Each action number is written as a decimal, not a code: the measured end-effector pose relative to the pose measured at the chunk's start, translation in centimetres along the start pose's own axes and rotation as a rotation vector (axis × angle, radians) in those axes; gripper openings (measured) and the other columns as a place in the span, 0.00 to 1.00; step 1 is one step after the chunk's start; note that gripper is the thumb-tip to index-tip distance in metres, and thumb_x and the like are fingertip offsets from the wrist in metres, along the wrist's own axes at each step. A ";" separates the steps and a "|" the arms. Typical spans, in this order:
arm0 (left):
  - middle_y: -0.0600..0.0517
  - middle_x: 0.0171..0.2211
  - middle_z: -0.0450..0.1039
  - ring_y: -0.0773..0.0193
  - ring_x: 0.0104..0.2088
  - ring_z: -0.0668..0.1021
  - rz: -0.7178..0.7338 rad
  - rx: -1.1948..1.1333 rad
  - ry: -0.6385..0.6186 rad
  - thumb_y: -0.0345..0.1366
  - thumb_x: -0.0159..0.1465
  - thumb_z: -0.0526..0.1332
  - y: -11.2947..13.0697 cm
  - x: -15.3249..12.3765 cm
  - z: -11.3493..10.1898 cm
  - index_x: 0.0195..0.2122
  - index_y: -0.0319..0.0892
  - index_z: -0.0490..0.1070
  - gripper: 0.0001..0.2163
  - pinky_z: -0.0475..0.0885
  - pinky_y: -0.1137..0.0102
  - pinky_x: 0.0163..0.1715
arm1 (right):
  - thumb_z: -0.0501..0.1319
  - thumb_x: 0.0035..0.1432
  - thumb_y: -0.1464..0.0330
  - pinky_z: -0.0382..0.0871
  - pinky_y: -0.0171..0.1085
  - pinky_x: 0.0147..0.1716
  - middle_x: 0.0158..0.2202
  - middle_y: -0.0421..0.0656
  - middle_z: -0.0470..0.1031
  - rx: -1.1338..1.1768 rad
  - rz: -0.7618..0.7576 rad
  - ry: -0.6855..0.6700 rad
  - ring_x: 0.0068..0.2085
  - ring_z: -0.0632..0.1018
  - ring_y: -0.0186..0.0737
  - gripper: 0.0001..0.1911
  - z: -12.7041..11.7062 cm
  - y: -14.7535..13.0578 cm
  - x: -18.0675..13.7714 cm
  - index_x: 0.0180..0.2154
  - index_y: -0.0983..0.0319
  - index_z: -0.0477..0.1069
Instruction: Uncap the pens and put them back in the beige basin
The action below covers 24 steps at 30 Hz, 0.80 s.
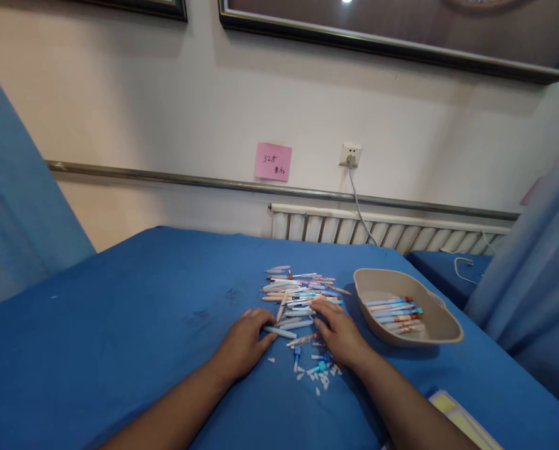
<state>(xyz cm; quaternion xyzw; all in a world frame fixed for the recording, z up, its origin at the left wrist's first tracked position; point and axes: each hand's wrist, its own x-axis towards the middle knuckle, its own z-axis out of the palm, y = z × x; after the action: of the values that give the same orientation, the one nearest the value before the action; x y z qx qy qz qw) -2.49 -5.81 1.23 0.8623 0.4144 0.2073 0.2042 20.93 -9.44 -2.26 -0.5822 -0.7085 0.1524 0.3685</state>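
Note:
A pile of loose pen parts (302,290) in white, pale blue, grey and peach lies on the blue-covered table. At the pile's near left edge, my left hand (244,340) has thumb and fingertips at the end of a pale blue pen barrel (281,332). My right hand (340,332) rests over the pile's right side, fingers stretched forward and apart from the thumb. Below it, a patterned clear pen barrel (301,340) lies partly near the thumb. Small white tips (325,380) and blue pen caps or clips (319,367) are scattered nearer to me.
To the right stands a beige plastic basin (433,306) with several pens (396,314) in it. A yellow and white packet (461,419) lies at the front right. Beyond the blue table cover (120,325) are a radiator (345,225) and a wall socket (350,154) with a cable.

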 end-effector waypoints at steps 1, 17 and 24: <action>0.51 0.38 0.73 0.58 0.42 0.72 0.002 0.005 -0.002 0.33 0.58 0.60 0.0 0.0 0.0 0.38 0.45 0.71 0.07 0.64 0.68 0.42 | 0.55 0.55 0.72 0.57 0.42 0.55 0.53 0.44 0.70 -0.032 -0.022 -0.034 0.54 0.68 0.43 0.18 0.0 -0.1 0.0 0.48 0.59 0.70; 0.52 0.33 0.71 0.59 0.38 0.72 -0.034 -0.002 -0.038 0.33 0.56 0.58 0.1 -0.1 0.1 0.33 0.43 0.69 0.04 0.63 0.70 0.38 | 0.57 0.56 0.70 0.62 0.33 0.39 0.35 0.41 0.74 -0.148 0.095 -0.071 0.39 0.72 0.39 0.07 -0.1 -0.4 -0.2 0.35 0.58 0.72; 0.54 0.31 0.71 0.61 0.35 0.72 -0.011 -0.039 -0.027 0.36 0.56 0.59 0.0 -0.1 0.2 0.29 0.43 0.68 0.03 0.63 0.71 0.36 | 0.59 0.53 0.70 0.61 0.31 0.32 0.30 0.39 0.73 -0.099 0.143 -0.098 0.34 0.73 0.36 0.03 0.1 -0.1 -0.1 0.30 0.58 0.72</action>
<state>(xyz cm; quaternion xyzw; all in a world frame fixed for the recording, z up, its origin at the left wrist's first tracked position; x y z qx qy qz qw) -2.45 -5.93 1.06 0.8586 0.4121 0.2028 0.2277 20.80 -9.55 -2.30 -0.6407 -0.6889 0.1715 0.2925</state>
